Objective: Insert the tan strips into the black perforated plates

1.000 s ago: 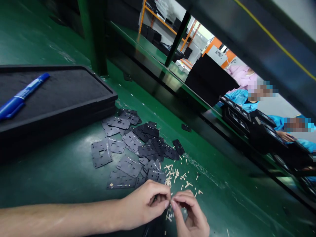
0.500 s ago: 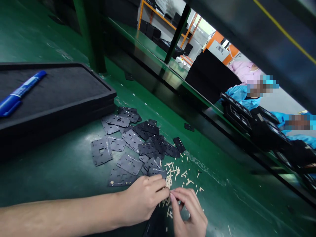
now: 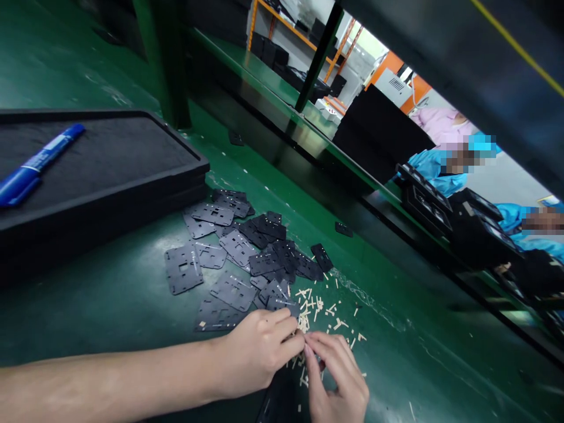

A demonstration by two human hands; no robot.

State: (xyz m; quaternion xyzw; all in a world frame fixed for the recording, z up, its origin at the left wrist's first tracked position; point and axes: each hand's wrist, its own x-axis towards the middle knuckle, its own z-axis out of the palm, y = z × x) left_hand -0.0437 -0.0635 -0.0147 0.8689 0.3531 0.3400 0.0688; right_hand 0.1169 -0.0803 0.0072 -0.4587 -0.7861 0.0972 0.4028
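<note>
My left hand point(image 3: 263, 348) and my right hand point(image 3: 337, 376) meet at the fingertips, low in the view. Both are closed in a pinch, and what lies between the fingers is too small to make out. Under and beyond the fingers are scattered small cream-coloured strips point(image 3: 316, 304). Below the left hand, a dark flat piece point(image 3: 277, 399) shows in part; the hands cover the rest. Just past the left hand spreads a loose heap of thin black plates point(image 3: 238, 247) with cut-outs and small holes. One plate near the left wrist point(image 3: 218, 314) bears a cream bit at its corner.
On the green table point(image 3: 423, 352), black trays point(image 3: 132, 194) are stacked at the left, with a blue marker point(image 3: 39, 164) on top. A green post point(image 3: 161, 64) rises behind. Across a ledge, people in blue point(image 3: 440, 176) sit beside black cases point(image 3: 425, 200).
The view has shifted very slightly. Both hands stay pinched together at the same spot, with hardly any visible movement of the fingers.
</note>
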